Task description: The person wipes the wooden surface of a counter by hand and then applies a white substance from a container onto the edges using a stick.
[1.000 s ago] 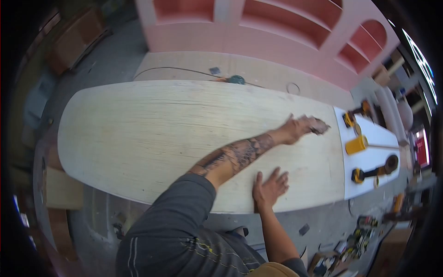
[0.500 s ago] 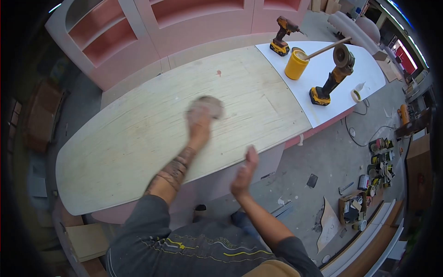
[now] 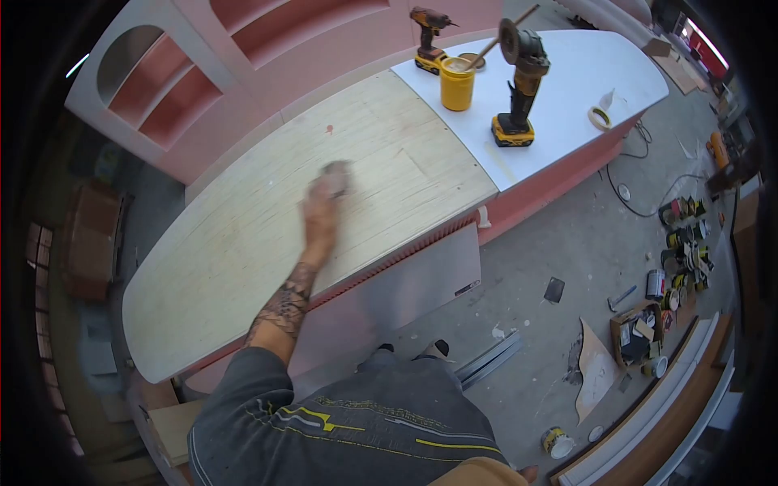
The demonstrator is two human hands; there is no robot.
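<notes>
My left hand (image 3: pixel 322 212), at the end of a tattooed forearm, presses a round grey-brown pad (image 3: pixel 336 174) on the pale wooden top (image 3: pixel 219 251). Motion blurs both the pad and the fingertips closed on it. The pad lies near the middle of the bare wood, below a small reddish spot (image 3: pixel 329 130). Only a small part of my right hand (image 3: pixel 528 474) shows at the bottom edge, low beside my shirt; its fingers cannot be made out.
A white sheet (image 3: pixel 559 89) bears a drill (image 3: pixel 429 40), a yellow pot (image 3: pixel 457 85) with a stick, an angle grinder (image 3: pixel 523 81) and a tape roll (image 3: pixel 600 118). Pink shelving (image 3: pixel 284 81) stands behind. Cans (image 3: pixel 656 283), a cable and scraps lie on the floor at right.
My right hand has dropped from beside the table edge to the bottom of the view. The pad and my left hand have shifted slightly over the wood. The camera view has turned.
</notes>
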